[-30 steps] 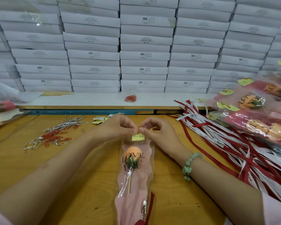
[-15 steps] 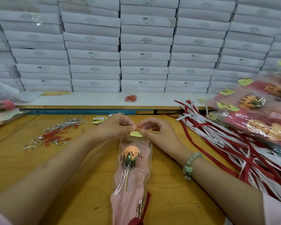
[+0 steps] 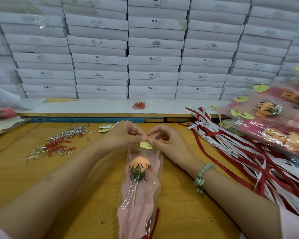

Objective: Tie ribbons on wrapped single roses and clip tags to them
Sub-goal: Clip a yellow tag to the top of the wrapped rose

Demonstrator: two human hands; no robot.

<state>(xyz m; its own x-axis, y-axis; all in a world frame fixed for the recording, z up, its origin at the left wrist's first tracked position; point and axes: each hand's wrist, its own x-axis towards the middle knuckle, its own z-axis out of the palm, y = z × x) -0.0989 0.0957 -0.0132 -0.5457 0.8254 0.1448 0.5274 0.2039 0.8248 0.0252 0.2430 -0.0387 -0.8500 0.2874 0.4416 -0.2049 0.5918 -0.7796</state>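
Observation:
A wrapped single rose, an orange bud in a clear and pink sleeve printed "LOVE YOU", lies lengthwise on the wooden table in front of me. A small yellow tag sits at the sleeve's top edge. My left hand and my right hand meet there, fingertips pinching the tag and the sleeve's top edge together. A clip between the fingers is too small to make out. A red ribbon shows at the sleeve's lower end.
Loose red and silver paper clips lie to the left, with spare yellow tags behind them. Red and white ribbons spread on the right under a pile of tagged wrapped roses. Stacked white boxes fill the back.
The rose sleeve has shifted slightly toward the left and up. Both hands stay pinched at its top edge, working the tag.

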